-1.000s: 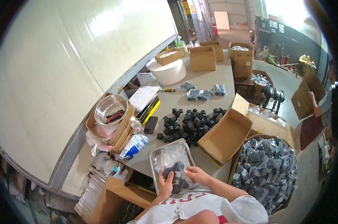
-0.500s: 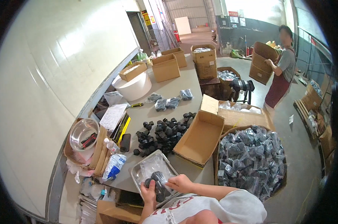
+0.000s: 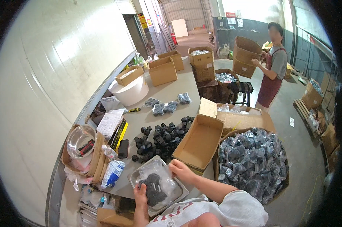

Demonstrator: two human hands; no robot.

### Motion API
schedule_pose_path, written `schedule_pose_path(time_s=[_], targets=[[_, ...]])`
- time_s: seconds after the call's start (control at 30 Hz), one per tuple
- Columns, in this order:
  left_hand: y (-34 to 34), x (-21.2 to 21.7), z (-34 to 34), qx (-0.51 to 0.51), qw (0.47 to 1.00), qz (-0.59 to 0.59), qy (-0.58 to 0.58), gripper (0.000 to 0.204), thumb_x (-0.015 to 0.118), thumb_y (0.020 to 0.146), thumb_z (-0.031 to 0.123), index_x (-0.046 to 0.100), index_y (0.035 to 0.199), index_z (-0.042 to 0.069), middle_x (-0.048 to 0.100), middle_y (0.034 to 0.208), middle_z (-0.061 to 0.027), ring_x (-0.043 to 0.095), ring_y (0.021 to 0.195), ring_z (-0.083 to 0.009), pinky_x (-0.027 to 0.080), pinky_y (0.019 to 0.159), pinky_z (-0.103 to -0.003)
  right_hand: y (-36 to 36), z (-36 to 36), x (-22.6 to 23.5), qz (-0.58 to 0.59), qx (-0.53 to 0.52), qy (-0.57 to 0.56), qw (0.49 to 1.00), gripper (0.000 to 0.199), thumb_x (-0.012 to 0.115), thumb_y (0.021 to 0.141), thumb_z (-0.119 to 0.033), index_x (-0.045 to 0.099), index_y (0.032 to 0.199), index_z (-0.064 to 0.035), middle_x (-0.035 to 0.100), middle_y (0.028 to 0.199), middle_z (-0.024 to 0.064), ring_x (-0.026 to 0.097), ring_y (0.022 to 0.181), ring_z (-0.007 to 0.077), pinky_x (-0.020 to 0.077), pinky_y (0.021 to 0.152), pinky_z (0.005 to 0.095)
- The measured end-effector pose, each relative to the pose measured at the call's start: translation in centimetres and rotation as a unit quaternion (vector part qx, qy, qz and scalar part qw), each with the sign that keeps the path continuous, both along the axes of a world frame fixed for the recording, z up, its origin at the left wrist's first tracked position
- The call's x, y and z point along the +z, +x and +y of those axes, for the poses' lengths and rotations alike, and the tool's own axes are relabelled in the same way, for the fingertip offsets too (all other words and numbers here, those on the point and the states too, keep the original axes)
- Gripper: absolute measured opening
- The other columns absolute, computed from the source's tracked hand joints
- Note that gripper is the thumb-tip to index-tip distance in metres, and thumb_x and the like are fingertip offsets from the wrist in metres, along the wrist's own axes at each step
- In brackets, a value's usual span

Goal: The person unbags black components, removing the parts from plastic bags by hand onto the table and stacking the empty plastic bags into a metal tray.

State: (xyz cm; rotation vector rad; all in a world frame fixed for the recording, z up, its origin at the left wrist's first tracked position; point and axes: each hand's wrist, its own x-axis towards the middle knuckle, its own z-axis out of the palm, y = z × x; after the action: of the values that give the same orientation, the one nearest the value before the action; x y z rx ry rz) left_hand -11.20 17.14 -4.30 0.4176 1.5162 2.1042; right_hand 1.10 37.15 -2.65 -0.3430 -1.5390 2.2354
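My left hand (image 3: 140, 195) is closed on a clear plastic bag of black parts (image 3: 155, 191), held over a shallow metal tray (image 3: 183, 193). More clear plastic bags (image 3: 150, 169) lie in the tray behind it. My right hand (image 3: 183, 172) is closed above the tray's right side, next to an open cardboard box (image 3: 199, 142). Its fingertips are pinched, and whatever is in them is too small to make out. Just beyond the tray lies a heap of loose black parts (image 3: 163, 140). Several filled bags (image 3: 170, 107) rest farther back on the table.
At my right stands a large carton of bagged black parts (image 3: 250, 162). To the left are a carton holding a metal bowl (image 3: 73, 140), a plastic bottle (image 3: 110, 152) and a phone (image 3: 123, 148). Across the floor, a person (image 3: 273, 70) in an apron holds a big carton (image 3: 246, 56).
My right hand has moved up and away from the bag, toward the cardboard box. My left hand keeps the bag over the tray. The person has turned with the carton.
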Motion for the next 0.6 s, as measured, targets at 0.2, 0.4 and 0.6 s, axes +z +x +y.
schedule_pose_path(time_s=[0.2,0.4,0.6], targets=[[-2.3,0.9,2.7,0.074,0.997,0.003,-0.031,0.038,0.067,0.084,0.031,0.056,0.104,0.000,0.061,0.095,-0.0054,0.059,0.080,-0.0152,0.050,0.072,-0.030,-1.9,-1.5,0.1,-0.032,0.064,0.061,0.996,0.028,0.060,0.088,-0.031,0.051,0.102,-0.0086,0.055,0.087,0.0016,0.051,0.076,0.0096,0.0418,0.061,0.0264],[-5.1,1.8,5.3,0.143,0.983,0.071,-0.087,0.046,0.071,0.080,0.035,0.054,0.104,-0.001,0.060,0.097,-0.0062,0.058,0.080,-0.0171,0.049,0.073,-0.030,-5.0,2.0,-1.6,-0.090,-0.093,0.154,0.980,0.033,0.057,0.089,-0.032,0.060,0.079,-0.0007,0.054,0.061,0.0024,0.049,0.057,0.0103,0.0415,0.054,0.0268],[-10.8,1.8,9.3,0.161,0.910,0.338,-0.179,0.063,0.074,0.071,0.048,0.054,0.096,-0.007,0.062,0.083,-0.0149,0.059,0.078,-0.0243,0.047,0.073,-0.035,-7.0,4.5,-1.8,-0.040,-0.155,0.164,0.973,0.031,0.058,0.090,-0.025,0.057,0.073,0.0016,0.048,0.066,-0.0007,0.043,0.062,0.0090,0.0368,0.058,0.0263]])
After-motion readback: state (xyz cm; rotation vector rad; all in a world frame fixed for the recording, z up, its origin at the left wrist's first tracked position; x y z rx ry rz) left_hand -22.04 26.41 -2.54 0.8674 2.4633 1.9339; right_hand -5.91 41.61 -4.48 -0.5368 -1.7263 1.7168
